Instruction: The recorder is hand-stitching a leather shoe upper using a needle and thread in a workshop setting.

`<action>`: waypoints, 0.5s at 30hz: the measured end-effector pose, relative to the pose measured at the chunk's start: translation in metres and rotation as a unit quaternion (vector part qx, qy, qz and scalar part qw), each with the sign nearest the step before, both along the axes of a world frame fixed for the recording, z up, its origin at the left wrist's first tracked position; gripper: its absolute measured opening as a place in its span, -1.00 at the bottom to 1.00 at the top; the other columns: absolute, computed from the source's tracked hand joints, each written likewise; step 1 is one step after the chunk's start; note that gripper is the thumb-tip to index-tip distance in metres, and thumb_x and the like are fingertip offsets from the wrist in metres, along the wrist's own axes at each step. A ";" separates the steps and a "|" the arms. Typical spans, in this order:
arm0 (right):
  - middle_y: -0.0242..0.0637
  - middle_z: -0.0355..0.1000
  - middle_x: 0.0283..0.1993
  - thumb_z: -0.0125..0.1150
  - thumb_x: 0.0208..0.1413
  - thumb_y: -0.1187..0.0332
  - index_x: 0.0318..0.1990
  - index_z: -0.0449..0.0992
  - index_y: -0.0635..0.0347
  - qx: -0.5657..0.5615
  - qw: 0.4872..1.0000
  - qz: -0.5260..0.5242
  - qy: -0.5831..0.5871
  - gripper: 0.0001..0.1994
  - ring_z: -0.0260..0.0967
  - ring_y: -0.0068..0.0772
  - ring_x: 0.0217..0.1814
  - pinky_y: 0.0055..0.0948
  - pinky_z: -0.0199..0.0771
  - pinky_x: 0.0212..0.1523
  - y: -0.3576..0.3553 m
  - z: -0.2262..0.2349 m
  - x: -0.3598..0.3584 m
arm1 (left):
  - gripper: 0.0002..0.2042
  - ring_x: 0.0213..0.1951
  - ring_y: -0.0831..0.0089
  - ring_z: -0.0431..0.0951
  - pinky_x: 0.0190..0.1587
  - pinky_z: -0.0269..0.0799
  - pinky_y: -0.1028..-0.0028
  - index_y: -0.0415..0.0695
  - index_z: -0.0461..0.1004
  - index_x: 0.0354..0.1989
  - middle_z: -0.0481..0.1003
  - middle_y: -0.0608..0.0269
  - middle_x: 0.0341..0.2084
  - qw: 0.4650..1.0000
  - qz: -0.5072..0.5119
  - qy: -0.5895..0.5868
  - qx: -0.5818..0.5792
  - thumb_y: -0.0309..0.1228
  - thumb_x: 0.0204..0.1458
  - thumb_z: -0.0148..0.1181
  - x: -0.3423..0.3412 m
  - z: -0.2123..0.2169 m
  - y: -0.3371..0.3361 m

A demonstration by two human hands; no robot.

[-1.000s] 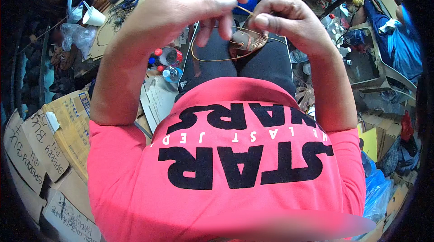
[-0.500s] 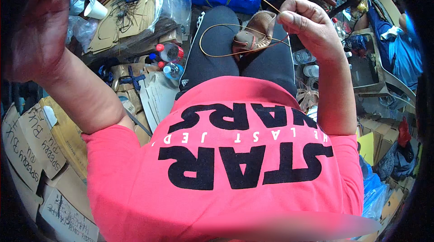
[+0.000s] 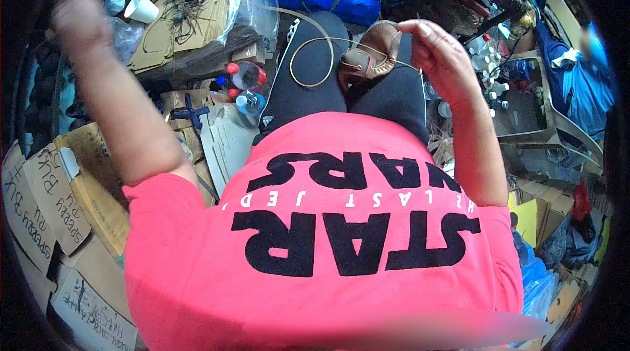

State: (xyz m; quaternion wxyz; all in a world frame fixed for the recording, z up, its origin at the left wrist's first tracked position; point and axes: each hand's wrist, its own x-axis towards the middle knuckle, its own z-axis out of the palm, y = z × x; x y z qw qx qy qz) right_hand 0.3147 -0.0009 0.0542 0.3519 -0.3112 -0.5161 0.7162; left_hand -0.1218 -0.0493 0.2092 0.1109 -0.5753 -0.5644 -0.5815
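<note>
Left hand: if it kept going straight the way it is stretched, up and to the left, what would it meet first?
Probably nothing close: the left hand is near the picture's dark rim, pulling a tan cord. The white paper cup lies beside it, not ahead. Depth unclear.

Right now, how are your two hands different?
The left hand is flung high and far out to the side; the right hand stays low over the lap. The left hand pulls a long tan cord; the right hand steadies the brown leather piece. The left hand looks blurred, the right hand sharp. Both are bare.
</note>
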 end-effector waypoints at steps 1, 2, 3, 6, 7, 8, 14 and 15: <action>-0.60 0.07 -0.58 -0.03 0.23 0.20 -0.09 0.49 0.24 -0.007 1.000 0.009 0.009 -0.69 -0.06 -0.74 -0.55 -0.69 -0.05 -0.53 -0.004 -0.003 -0.003 | -0.72 -0.06 0.36 0.47 0.06 0.30 0.42 -0.27 0.53 -0.23 0.53 0.09 -0.18 0.997 -0.068 0.037 -0.028 -0.47 0.21 -0.19 0.033 -0.024 0.011; -0.60 0.08 -0.57 -0.02 0.23 0.20 -0.10 0.49 0.24 -0.013 0.999 0.025 0.022 -0.69 -0.05 -0.74 -0.55 -0.69 -0.05 -0.52 -0.008 -0.004 -0.005 | -0.74 -0.08 0.38 0.49 0.05 0.33 0.43 -0.27 0.50 -0.23 0.52 0.11 -0.18 0.963 -0.243 -0.088 -0.074 -0.53 0.18 -0.20 0.055 -0.052 0.016; -0.60 0.12 -0.56 -0.01 0.23 0.20 -0.12 0.50 0.24 -0.014 0.999 0.040 0.018 -0.70 -0.04 -0.75 -0.54 -0.70 -0.03 -0.50 -0.010 -0.003 -0.010 | -0.80 -0.17 0.43 0.51 -0.04 0.38 0.47 -0.28 0.47 -0.24 0.52 0.15 -0.18 0.929 -0.362 0.035 -0.071 -0.55 0.12 -0.13 0.053 -0.083 0.031; -0.59 0.18 -0.54 0.00 0.23 0.19 -0.11 0.51 0.23 0.003 0.999 0.035 -0.034 -0.70 0.04 -0.72 -0.48 -0.70 0.02 -0.44 -0.013 -0.012 -0.006 | -0.80 -0.27 0.58 0.45 -0.17 0.34 0.58 -0.21 0.51 -0.17 0.48 0.33 -0.35 0.876 -0.386 -0.144 -0.251 -0.39 0.13 0.05 0.180 -0.142 0.025; -0.58 0.20 -0.52 0.01 0.22 0.17 -0.14 0.52 0.21 0.028 0.998 0.038 -0.039 -0.70 0.07 -0.70 -0.46 -0.68 0.06 -0.42 -0.013 -0.013 -0.007 | -0.79 -0.25 0.59 0.44 -0.15 0.34 0.58 -0.21 0.52 -0.17 0.48 0.34 -0.33 0.873 -0.401 -0.110 -0.255 -0.37 0.10 0.11 0.197 -0.154 0.024; -0.58 0.20 -0.52 0.01 0.22 0.17 -0.14 0.52 0.21 0.030 0.998 0.038 -0.041 -0.70 0.07 -0.70 -0.46 -0.68 0.06 -0.42 -0.014 -0.014 -0.007 | -0.78 -0.22 0.61 0.43 -0.13 0.34 0.59 -0.21 0.53 -0.17 0.48 0.35 -0.31 0.867 -0.418 -0.075 -0.260 -0.36 0.07 0.18 0.210 -0.164 0.025; -0.55 0.25 -0.50 0.00 0.23 0.19 -0.23 0.53 0.22 0.046 0.995 0.037 -0.077 -0.71 0.11 -0.70 -0.45 -0.67 0.10 -0.41 -0.017 -0.014 -0.002 | -0.86 -0.36 0.61 0.50 -0.25 0.42 0.61 -0.25 0.53 -0.30 0.54 0.26 -0.38 0.710 -0.518 -0.292 -0.378 -0.46 0.01 0.23 0.237 -0.164 0.031; -0.55 0.25 -0.50 0.00 0.23 0.19 -0.23 0.53 0.22 0.045 0.995 0.036 -0.078 -0.71 0.11 -0.70 -0.45 -0.67 0.10 -0.41 -0.018 -0.013 0.001 | -0.90 -0.39 0.64 0.50 -0.28 0.42 0.63 -0.23 0.52 -0.34 0.53 0.31 -0.43 0.704 -0.543 -0.290 -0.354 -0.47 0.02 0.21 0.236 -0.164 0.033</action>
